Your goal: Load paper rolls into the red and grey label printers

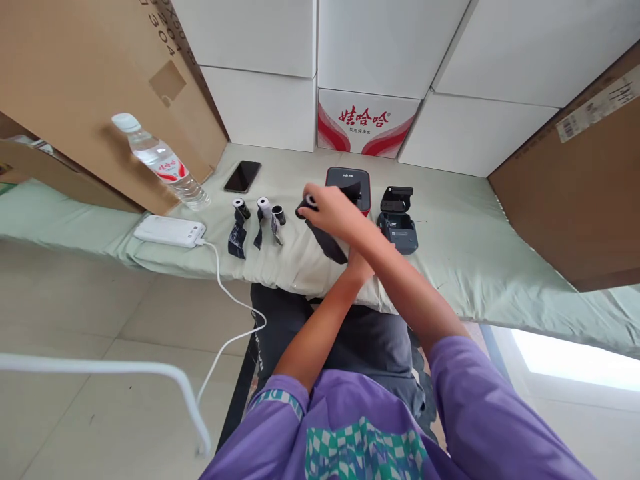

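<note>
Right hand (336,212): reaches across to the left, fingers closed on a small paper roll (309,201) with a dark strip (327,241) trailing toward the bench edge; held just above the bench (465,233), beside the red-edged printer (349,183).
Left hand (361,265): mostly hidden under the right forearm; finger state cannot be told.
Nearby: two more rolls (240,208) with loose tails; a small black core (279,215); grey printer (397,223), lid open; phone (243,176); bottle (161,162); power bank (170,231) with white cable (225,293).
Risks: the trailing strip may snag or unspool further as it hangs free; crossed arms hide the left hand, so a roll could be knocked off the bench edge; the sleeve may sweep the open lid.
</note>
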A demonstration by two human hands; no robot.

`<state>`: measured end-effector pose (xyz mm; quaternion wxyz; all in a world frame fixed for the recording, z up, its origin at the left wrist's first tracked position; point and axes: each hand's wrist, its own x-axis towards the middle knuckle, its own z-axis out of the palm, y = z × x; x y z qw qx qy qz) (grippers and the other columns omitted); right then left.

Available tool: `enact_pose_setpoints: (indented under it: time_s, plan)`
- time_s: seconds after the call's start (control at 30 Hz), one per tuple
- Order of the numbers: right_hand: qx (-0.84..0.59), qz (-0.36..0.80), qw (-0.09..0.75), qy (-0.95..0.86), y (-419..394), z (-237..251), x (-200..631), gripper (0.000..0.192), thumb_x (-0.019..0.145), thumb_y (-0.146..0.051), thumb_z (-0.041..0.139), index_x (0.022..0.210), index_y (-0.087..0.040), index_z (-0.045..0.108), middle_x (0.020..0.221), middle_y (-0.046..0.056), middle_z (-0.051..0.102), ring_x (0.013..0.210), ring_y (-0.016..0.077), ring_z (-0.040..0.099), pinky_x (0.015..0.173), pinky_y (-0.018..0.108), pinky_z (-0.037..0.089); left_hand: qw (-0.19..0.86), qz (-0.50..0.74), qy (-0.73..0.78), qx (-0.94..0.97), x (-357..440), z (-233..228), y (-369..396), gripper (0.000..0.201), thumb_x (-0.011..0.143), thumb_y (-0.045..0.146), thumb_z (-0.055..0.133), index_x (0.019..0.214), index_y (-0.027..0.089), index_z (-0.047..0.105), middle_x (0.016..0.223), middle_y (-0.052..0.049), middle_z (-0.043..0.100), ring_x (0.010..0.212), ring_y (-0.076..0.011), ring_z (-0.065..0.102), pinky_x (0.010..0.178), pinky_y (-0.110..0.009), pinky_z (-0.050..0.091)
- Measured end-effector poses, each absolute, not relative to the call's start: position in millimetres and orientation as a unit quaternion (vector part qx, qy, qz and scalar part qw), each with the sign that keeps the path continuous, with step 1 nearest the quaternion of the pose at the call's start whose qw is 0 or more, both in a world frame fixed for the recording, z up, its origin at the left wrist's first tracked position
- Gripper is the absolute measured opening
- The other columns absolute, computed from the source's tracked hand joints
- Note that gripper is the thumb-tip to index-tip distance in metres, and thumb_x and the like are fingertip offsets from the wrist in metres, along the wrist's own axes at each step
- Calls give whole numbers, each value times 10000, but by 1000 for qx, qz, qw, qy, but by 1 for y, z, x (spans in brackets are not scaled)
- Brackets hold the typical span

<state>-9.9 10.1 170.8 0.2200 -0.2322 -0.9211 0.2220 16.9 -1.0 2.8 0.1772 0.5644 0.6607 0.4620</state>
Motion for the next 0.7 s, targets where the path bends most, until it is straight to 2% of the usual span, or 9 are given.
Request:
enact_pose_setpoints:
  time_s: [0.1,0.2,0.27,0.37,0.47,0.53,0.6,0.67,0.7]
  plan:
    - [-279,142,54,-948,7,148,-58,250,993,-207,634,1221,-133,705,1141,195,761,1033,336,727,855,410,553,201,453,662,562,18,9,-4,369,986,310,745,1299,219,572,1363,-145,675,1288,-311,653,1180,-455,493]
    - [-298,126,-17,-946,8,130,-84,310,938,-77,654,1238,-80,733,1242,269,749,1114,400,744,859,432,558,219,438,668,560,18,20,-9,353,991,295,745,1292,237,570,1332,-136,682,1294,-317,637,1166,-463,487]
    - [-298,127,-49,-945,7,126,-90,315,935,-96,682,1242,-74,748,1287,281,736,1156,418,735,885,448,564,218,437,671,558,18,24,-11,336,998,302,737,1284,238,573,1322,-140,688,1295,-324,634,1166,-463,481]
    - [-293,111,-21,-949,3,132,-97,323,1010,-248,652,1277,-87,736,1382,282,682,1238,423,679,945,486,562,221,438,673,554,18,24,-12,377,1000,341,732,1307,214,555,1357,-159,686,1309,-333,628,1180,-478,471]
    - [-261,103,70,-957,1,139,-123,274,1027,-220,596,1256,-115,702,1383,239,674,1301,400,593,1021,514,522,216,435,675,556,18,18,-9,432,1000,373,724,1343,189,535,1378,-171,691,1316,-333,628,1172,-484,481]
    - [-214,132,106,-962,1,135,-155,163,977,-143,627,1126,-146,693,1250,170,727,1279,363,558,1095,547,462,202,431,680,558,19,13,-6,442,1005,393,712,1352,181,539,1351,-170,713,1297,-337,641,1155,-484,493]
    - [-176,194,123,-957,-1,125,-194,120,891,-55,684,890,-170,647,948,65,718,1264,324,520,1184,614,352,193,423,682,565,18,11,-4,437,1008,405,704,1347,175,551,1312,-162,738,1270,-339,662,1150,-484,497]
    - [-173,238,137,-946,-4,114,-230,318,759,69,690,652,-177,519,612,-19,467,1230,294,514,1236,661,227,195,412,684,570,17,13,-4,431,1000,401,715,1330,170,562,1301,-154,751,1262,-342,673,1156,-481,495]
    - [-171,251,138,-943,-6,110,-244,382,703,120,670,584,-174,456,535,-39,320,1188,273,530,1245,666,188,195,408,685,572,16,15,-4,423,997,394,719,1322,170,566,1308,-151,752,1266,-340,676,1165,-479,490]
